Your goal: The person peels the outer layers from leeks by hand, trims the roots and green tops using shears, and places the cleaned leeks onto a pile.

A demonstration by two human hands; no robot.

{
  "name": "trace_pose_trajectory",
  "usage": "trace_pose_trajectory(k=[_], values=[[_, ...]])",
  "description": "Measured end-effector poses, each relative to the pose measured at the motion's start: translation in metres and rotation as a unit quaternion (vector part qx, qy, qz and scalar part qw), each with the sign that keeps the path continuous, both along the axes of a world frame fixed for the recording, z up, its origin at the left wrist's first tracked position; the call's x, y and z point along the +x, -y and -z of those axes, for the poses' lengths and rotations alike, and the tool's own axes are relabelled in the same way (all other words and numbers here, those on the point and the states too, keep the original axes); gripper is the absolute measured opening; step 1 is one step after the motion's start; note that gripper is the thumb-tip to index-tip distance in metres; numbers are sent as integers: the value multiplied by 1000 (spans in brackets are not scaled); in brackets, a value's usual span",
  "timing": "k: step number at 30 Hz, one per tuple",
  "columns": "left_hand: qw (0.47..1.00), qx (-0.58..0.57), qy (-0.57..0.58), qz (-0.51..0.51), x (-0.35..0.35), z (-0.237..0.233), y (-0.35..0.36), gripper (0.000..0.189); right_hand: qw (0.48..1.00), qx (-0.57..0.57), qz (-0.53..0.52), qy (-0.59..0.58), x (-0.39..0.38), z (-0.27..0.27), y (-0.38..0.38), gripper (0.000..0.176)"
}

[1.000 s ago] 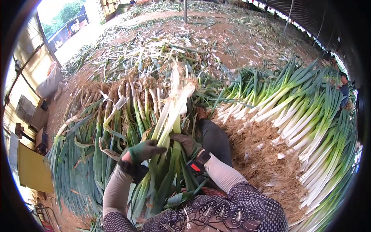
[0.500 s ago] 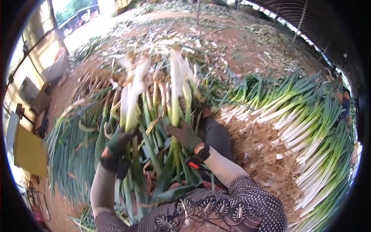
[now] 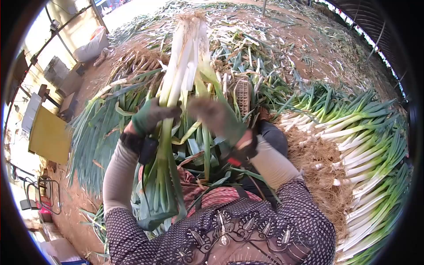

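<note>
My left hand (image 3: 154,115), in a green and dark glove, is wrapped round a bunch of long green onions (image 3: 177,70). Their white stems and roots point up and away, while the green leaves hang below toward my lap. Close by on the right, my gloved right hand (image 3: 216,117) is blurred by motion. Its fingers look curled round loose yellow-green outer leaves (image 3: 207,73), which run up beside the bunch's white stems. Below the hands, more leaves lie across my pink checked cloth (image 3: 221,197).
Untrimmed green onions (image 3: 95,137) are heaped at left. White-stemmed ones (image 3: 362,154) lie fanned out at right, roots (image 3: 320,176) inward. A plastic crate (image 3: 242,97) stands ahead. Leaf scraps (image 3: 265,48) cover the ground behind. A yellow board (image 3: 49,136) is at far left.
Both hands have come closer together and the stems now meet in one bunch, raised higher in view. My right hand has moved up beside the left. The view has shifted left.
</note>
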State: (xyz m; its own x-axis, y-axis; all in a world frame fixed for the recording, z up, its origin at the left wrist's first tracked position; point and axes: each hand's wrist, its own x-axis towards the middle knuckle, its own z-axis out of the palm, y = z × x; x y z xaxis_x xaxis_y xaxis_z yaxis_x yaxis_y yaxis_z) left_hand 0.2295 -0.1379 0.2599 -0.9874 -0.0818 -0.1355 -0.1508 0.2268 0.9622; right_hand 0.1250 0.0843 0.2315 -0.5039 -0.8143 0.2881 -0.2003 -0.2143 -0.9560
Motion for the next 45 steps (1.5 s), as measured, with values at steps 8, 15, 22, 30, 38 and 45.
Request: trace_pose_trajectory(k=[8,15,22,30,38,45], values=[[990,67,64,104,31,-1,-65,52,992,-123,-20,17,-172,-22,0,61],[987,121,84,65,30,3,-61,53,984,133,-116,-6,-79,-39,-20,50],[983,130,110,74,50,22,-64,50,872,282,256,-307,-227,-47,-74,34],[993,-22,120,10,44,59,-62,46,950,63,304,14,-250,-73,-152,42],[960,-247,79,-109,24,83,-82,48,916,33,198,-348,-105,32,-50,48],[928,-329,88,-148,31,67,-109,45,903,78,189,-379,-105,29,-39,41]])
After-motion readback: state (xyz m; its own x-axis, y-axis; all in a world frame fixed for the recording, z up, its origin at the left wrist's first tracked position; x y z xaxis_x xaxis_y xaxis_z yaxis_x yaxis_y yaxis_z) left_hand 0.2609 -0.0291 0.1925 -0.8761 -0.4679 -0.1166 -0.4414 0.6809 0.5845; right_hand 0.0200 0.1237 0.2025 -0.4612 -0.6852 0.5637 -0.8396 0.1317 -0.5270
